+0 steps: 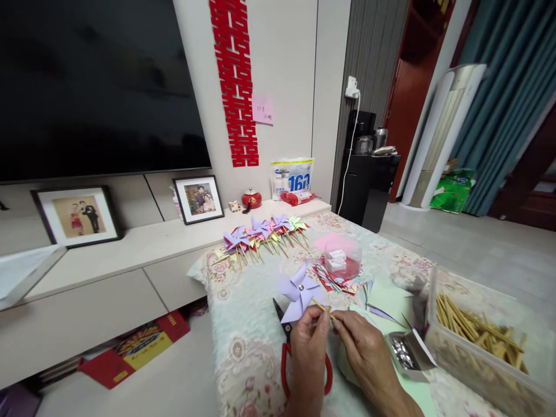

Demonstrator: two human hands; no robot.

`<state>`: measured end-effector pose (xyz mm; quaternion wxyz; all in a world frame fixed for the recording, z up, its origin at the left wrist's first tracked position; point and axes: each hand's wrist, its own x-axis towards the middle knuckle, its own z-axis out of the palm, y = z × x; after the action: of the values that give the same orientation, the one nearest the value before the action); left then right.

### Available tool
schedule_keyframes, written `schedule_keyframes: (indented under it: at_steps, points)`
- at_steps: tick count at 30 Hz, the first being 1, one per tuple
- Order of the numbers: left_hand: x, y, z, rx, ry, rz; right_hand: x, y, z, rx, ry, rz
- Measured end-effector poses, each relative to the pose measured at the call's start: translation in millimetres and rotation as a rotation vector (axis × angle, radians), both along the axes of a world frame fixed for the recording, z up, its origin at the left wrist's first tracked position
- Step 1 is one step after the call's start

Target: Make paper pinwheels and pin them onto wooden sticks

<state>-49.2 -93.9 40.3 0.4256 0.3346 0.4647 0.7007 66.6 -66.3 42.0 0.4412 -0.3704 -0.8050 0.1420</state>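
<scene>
A purple paper pinwheel (299, 288) with a shiny pin at its centre is on a thin wooden stick (319, 303) between my hands. My left hand (311, 341) pinches the stick just below the paper blades. Farther down the same stick, the fingers of my right hand (359, 341) are closed round it. Scissors with red handles (285, 370) lie on the tablecloth, partly hidden under my left hand. To the right of my right hand is a small open box of shiny metal pins (402, 350).
Several finished pinwheels (260, 229) lie at the table's far edge. A clear round tub (343, 260) stands on patterned paper pieces. A plastic bin (486, 370) of wooden sticks is on the right. Green paper (395, 304) and purple offcuts (384, 314) lie near the box.
</scene>
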Motion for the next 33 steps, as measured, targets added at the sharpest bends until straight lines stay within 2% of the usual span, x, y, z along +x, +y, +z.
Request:
schedule_keyframes:
  at_steps: [3,5,9,18,22,25,33]
  points:
    - [1,1,1.6,0.032,0.017,-0.002,-1,0,-2.8,-0.07,0.027,0.033]
    - [-1,2,3.0,0.001,0.027,0.015,-2,0,-2.7,-0.123,0.022,0.053]
    - [-9,3,3.4,-0.067,-0.06,0.081,-3,0,1.4,-0.218,-0.009,0.077]
    - [-12,5,5.0,-0.051,-0.196,0.153,-4,-1,2.1,-0.434,-0.023,0.029]
    - [-14,10,1.0,-0.028,-0.238,0.174,-4,0,5.2,-0.532,0.025,0.075]
    - [-16,12,-2.1,-0.003,-0.253,0.167,-6,2,5.7,-0.58,0.065,0.111]
    - [-16,13,-5.1,-0.001,-0.183,0.132,-12,3,-8.2,-0.631,0.139,0.088]
